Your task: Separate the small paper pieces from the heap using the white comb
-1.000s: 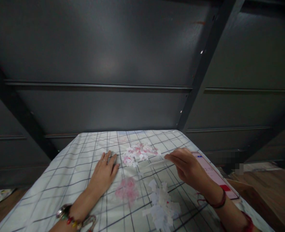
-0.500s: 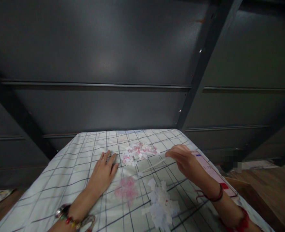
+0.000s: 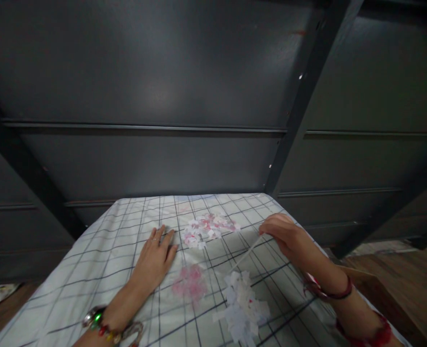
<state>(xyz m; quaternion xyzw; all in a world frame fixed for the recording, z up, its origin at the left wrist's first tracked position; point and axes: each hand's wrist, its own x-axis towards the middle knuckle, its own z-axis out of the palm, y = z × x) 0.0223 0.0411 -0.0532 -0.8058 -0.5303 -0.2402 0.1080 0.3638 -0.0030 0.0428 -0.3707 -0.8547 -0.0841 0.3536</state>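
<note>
My right hand (image 3: 279, 231) is closed in a pinch on one end of a thin white stick (image 3: 248, 252). The stick slants down to the left, its far tip by the upper edge of a heap of white paper scraps (image 3: 244, 306). Flat on the cloth, fingers spread, lies my left hand (image 3: 157, 253), left of the other heaps. Just right of its fingertips is a mixed heap of white and pink scraps (image 3: 209, 227). A small pile of pink scraps (image 3: 190, 283) sits nearer to me, between the hands.
A white cloth with dark grid lines (image 3: 101, 270) covers the table. Dark grey metal panels (image 3: 155, 164) rise behind its far edge. At the right, below table height, a brown box (image 3: 376, 289) stands on the wooden floor. My right arm hides most of the phone-like pink screen.
My right hand has moved right and slightly toward me. The stick's tip has swung from near the mixed heap to the white heap. My left hand stays in place.
</note>
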